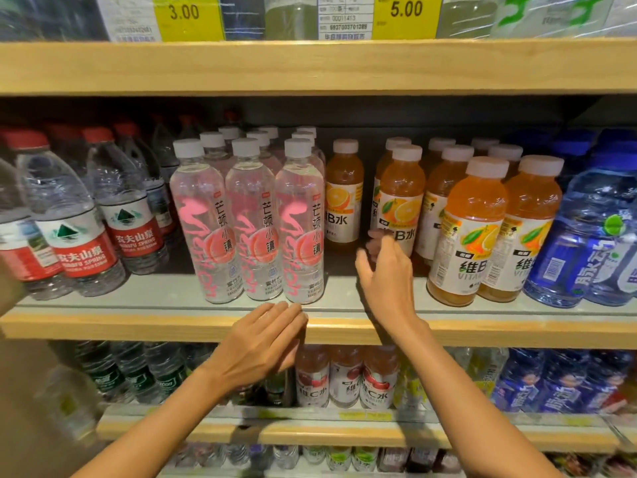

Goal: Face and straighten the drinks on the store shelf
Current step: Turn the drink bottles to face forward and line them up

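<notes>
A person's left hand [262, 343] lies flat, fingers straight and together, against the pale wooden lip of the shelf [138, 326], just below three slim clear plastic bottles with pink lettering [251, 219]. The right hand [386, 274] is raised before a rounded orange drink bottle [401, 198], its fingers loosely bent, blurred and gripping nothing. White-capped orange bottles [472, 229] stand staggered on the same shelf, beside ribbed blue bottles [593, 236].

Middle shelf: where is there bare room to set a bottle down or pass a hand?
Bare shelf between the pink peach-water bottles and the front orange vitamin bottles, before a set-back orange bottle; the right hand is in it. A bare strip fronts the red-label water bottles. Blue bottles crowd the right end.
</notes>
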Demonstrator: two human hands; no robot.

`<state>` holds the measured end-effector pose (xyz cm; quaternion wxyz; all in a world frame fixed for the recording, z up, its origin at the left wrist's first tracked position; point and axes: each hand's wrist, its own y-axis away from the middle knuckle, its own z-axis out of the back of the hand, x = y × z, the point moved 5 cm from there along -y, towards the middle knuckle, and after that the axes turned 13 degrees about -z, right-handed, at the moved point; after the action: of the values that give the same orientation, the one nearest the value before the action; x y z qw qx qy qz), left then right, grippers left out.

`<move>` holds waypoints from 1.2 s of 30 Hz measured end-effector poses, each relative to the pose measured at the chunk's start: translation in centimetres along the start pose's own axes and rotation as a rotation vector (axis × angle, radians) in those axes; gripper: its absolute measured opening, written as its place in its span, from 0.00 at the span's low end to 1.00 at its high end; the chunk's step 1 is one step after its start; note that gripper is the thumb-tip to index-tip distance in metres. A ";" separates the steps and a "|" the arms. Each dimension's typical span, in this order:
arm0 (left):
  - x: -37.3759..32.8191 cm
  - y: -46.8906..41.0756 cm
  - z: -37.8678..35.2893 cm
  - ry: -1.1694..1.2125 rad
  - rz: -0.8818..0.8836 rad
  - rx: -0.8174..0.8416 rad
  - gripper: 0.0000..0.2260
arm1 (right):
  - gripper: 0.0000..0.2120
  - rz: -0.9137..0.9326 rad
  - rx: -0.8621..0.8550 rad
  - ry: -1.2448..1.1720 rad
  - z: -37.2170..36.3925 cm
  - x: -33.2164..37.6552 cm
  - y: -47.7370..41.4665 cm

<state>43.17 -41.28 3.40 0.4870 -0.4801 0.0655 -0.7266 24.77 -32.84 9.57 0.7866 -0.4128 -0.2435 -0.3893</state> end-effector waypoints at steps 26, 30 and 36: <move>1.0 0.8 -0.6 -0.062 -0.017 -0.004 0.17 | 0.29 -0.208 0.023 0.044 -1.1 0.9 2.1; 0.9 0.5 -0.3 -0.041 0.028 -0.001 0.16 | 0.38 -0.154 0.094 -0.022 0.7 0.1 3.3; 0.9 -0.2 0.2 0.038 0.099 0.043 0.13 | 0.33 -0.192 0.357 -0.372 0.1 -0.3 3.0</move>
<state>43.14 -41.77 4.24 0.5313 -0.4519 0.0825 -0.7118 26.98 -31.57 8.06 0.7481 -0.3071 -0.4867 -0.3303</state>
